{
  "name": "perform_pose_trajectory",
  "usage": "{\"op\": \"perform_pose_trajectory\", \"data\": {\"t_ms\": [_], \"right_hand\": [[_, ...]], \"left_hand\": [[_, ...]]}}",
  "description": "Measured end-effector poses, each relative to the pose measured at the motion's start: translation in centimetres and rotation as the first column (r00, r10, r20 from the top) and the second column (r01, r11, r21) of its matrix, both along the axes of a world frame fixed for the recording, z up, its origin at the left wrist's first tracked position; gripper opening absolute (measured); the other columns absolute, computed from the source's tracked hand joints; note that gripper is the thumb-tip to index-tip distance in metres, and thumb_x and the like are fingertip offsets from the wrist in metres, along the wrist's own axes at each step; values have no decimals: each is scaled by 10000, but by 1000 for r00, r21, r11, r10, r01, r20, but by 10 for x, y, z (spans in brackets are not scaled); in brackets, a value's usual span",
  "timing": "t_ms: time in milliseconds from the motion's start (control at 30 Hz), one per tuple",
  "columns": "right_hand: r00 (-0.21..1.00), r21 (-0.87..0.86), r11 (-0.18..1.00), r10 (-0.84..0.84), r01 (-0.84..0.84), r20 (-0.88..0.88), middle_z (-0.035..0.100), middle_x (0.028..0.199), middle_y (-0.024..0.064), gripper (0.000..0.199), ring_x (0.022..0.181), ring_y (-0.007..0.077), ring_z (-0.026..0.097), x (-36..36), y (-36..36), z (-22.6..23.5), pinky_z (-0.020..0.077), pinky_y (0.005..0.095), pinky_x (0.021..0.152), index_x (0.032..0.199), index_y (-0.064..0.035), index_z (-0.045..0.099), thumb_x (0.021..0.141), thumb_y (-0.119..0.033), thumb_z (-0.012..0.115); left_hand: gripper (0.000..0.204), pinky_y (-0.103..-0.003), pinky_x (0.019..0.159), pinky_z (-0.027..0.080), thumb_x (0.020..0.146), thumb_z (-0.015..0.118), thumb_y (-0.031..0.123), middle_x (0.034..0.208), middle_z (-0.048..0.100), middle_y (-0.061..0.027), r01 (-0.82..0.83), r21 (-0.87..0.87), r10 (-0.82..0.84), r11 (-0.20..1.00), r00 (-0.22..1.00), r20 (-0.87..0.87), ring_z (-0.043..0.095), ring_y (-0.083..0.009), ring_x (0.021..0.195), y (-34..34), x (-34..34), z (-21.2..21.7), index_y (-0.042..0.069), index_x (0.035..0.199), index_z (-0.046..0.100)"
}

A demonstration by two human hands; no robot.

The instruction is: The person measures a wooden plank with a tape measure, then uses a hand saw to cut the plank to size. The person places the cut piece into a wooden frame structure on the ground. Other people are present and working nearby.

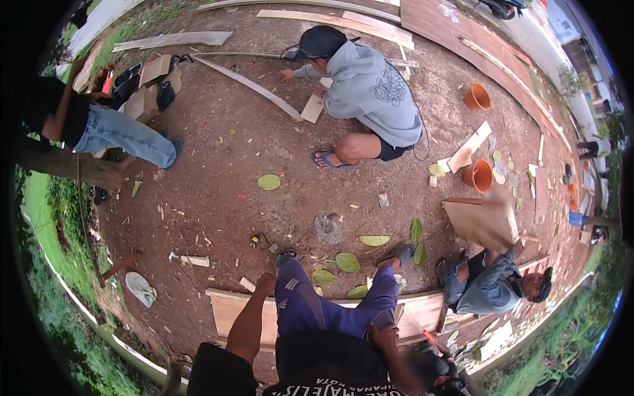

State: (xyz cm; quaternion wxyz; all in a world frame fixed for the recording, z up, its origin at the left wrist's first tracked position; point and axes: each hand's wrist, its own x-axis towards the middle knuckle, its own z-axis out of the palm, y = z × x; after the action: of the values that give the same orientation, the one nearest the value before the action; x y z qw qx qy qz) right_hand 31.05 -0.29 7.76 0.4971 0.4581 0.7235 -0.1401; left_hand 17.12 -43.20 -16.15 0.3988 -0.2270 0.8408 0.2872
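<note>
My left hand [266, 284] is beside my left knee, holding nothing that I can see; its fingers are too small to read. Lying on my right thigh, my right hand [383, 336] has its fingers stretched along the purple trousers [343, 315] and nothing in it. I sit on a low wooden board [228, 313]. Ahead of my left foot, a small yellow and black tape measure [254, 242] lies on the dirt. Green leaves [347, 262] are scattered between my feet, near a flat grey patch [327, 229].
A person in a grey hoodie [376, 92] crouches ahead by long planks [251, 86]. At right, a seated person is next to a wooden box [485, 221]. Two orange buckets [477, 97] stand behind it. Another person in jeans [125, 135] is at far left, near cardboard boxes [142, 104].
</note>
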Motion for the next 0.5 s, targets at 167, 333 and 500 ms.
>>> {"op": "perform_pose_trajectory", "data": {"t_ms": [167,333,500], "right_hand": [[1000,98,995,25,-23,-16,278,1541,379,1171,1437,534,294,26,-148,24,278,660,1147,1530,104,215,799,-651,734],[974,2,974,-225,225,32,363,1481,333,1086,1385,505,381,28,-245,16,332,585,1145,1489,80,277,784,-575,778],[699,66,732,-671,679,247,398,1447,320,1064,1362,482,419,47,-333,-18,356,559,1139,1457,64,295,767,-575,793]], "left_hand": [[487,-480,979,520,855,698,316,1260,660,-286,115,-3,-113,993,980,163,640,-424,1189,-88,-46,-139,-18,1207,651],[822,-455,1112,441,851,793,285,1409,567,-293,376,-214,-396,901,917,-56,578,-435,1280,-181,-68,-320,-85,1481,415],[950,-495,1018,464,791,721,723,1358,582,-172,170,-173,-78,970,894,441,597,-345,1181,-177,-147,-455,85,1460,500]]}}
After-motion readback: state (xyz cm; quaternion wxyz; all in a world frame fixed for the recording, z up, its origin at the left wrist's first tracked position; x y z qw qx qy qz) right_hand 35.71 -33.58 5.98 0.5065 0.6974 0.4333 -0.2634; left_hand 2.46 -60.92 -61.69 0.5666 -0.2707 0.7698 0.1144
